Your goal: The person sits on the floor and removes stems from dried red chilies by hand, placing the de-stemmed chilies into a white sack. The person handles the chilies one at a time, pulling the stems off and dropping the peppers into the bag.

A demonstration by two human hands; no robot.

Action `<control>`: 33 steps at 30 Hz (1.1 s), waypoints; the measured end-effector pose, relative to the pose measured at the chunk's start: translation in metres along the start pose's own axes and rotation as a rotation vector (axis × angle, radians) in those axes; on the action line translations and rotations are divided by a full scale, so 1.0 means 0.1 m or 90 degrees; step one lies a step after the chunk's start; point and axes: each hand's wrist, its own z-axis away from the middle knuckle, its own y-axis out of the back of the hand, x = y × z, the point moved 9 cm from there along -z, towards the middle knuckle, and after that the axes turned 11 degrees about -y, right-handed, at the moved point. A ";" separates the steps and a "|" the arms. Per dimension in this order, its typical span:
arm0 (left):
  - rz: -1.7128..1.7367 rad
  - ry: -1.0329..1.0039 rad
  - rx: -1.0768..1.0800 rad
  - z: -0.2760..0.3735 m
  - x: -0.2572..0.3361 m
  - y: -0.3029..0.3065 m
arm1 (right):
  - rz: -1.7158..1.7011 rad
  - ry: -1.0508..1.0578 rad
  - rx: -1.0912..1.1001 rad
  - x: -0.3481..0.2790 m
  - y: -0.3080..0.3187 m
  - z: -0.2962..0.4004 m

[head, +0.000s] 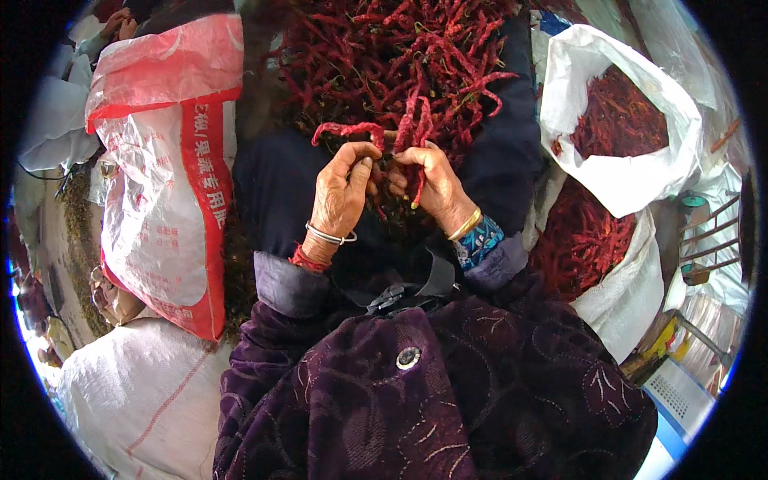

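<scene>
Over my lap, my left hand [343, 191] pinches a curved dried red chili pepper [351, 128] between thumb and fingers. Close beside it, my right hand [433, 185] holds a few wrinkled red chilies [414, 123]; one of them hangs below the palm with its pale stem end down. The fingertips of both hands almost meet, and what lies between them is partly hidden. Just beyond the hands spreads a large heap of dried red chilies [384, 54], many with thin greenish stems.
At left stands a red-and-white plastic sack [150, 198] bearing writing, with a stuffed white woven sack [144, 384] below it. On the right, an open white sack [636, 180] holds chilies, and more red chilies [588, 240] fill another sack. Another person's hands [120, 24] show at upper left.
</scene>
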 end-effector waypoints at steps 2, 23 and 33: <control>0.036 0.019 -0.036 0.05 -0.02 -0.05 | 0.166 0.053 0.039 0.05 0.13 -0.04; 0.188 0.163 -0.212 0.26 -0.02 -0.14 | -0.046 0.054 0.008 -0.29 0.30 0.29; -0.523 -0.046 0.091 -0.16 -0.41 2.12 | 0.739 -0.269 0.515 -0.40 2.29 2.96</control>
